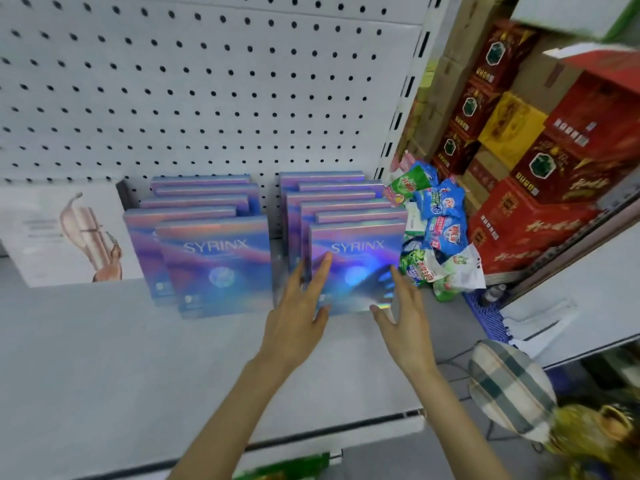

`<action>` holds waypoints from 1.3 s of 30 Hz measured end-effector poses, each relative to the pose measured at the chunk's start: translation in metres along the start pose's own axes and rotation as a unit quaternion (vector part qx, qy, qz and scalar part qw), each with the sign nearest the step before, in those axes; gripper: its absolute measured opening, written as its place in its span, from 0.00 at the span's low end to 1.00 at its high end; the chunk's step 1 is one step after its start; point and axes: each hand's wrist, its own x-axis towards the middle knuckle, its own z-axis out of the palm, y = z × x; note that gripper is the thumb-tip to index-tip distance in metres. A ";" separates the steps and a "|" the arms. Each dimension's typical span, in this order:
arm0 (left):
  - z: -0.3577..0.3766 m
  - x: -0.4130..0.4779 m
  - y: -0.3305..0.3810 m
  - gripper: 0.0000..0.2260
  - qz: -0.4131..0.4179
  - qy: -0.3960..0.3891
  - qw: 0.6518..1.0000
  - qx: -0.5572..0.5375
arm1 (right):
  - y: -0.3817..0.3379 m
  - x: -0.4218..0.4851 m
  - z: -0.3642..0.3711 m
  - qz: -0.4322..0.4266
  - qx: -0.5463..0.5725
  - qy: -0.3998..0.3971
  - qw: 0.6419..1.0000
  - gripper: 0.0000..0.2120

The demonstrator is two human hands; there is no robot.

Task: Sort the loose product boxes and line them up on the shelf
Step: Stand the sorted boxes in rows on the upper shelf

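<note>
While the front SYRINX box (356, 268) stands upright at the head of the right-hand row on the white shelf (104, 348), your left hand (298, 317) lays straight, open fingers (321, 271) on its left edge. Your right hand (407, 317) is spread open at its lower right corner. A second row of SYRINX boxes (214, 265) stands just left, and detergent packets (436, 220) are heaped to the right.

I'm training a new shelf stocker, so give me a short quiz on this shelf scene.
1. True or false: the SYRINX boxes stand in three rows.
2. The left hand and the right hand reach to which row? A) left B) right C) neither
3. Fill in: the wall behind the boxes is white ___.
Key: 1 false, two rows; 2 B, the right row; 3 pegboard.
</note>
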 end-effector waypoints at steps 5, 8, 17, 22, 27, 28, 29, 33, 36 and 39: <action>-0.042 -0.047 0.002 0.32 -0.052 0.039 0.997 -0.042 | -0.012 -0.038 -0.015 0.023 -0.002 -0.041 0.999 0.29; -0.060 -0.114 -0.003 0.26 -0.100 0.059 0.993 -0.009 | -0.032 -0.079 -0.003 0.018 0.043 -0.087 0.995 0.27; -0.110 -0.386 -0.031 0.20 -0.318 0.051 0.945 -0.062 | -0.107 -0.242 0.085 -0.072 0.112 -0.378 0.916 0.22; -0.165 -0.492 -0.063 0.20 -0.447 0.208 0.866 -0.085 | -0.163 -0.309 0.157 -0.106 0.082 -0.511 0.849 0.22; -0.219 -0.564 -0.127 0.21 -0.476 0.325 0.812 -0.098 | -0.235 -0.382 0.252 -0.167 0.049 -0.564 0.807 0.23; -0.233 -0.580 -0.146 0.22 -0.477 0.332 0.808 -0.098 | -0.251 -0.399 0.277 -0.178 0.042 -0.571 0.800 0.23; -0.249 -0.597 -0.165 0.22 -0.476 0.336 0.807 -0.098 | -0.266 -0.415 0.302 -0.191 0.033 -0.569 0.799 0.23; -0.342 -0.667 -0.227 0.18 -0.479 0.331 0.810 -0.074 | -0.329 -0.472 0.391 -0.185 0.019 -0.542 0.820 0.18; -0.415 -0.711 -0.257 0.15 -0.493 0.361 0.789 -0.061 | -0.387 -0.502 0.429 -0.167 0.011 -0.539 0.825 0.17; -0.471 -0.738 -0.297 0.16 -0.500 0.397 0.767 -0.057 | -0.437 -0.523 0.463 -0.165 0.019 -0.536 0.828 0.18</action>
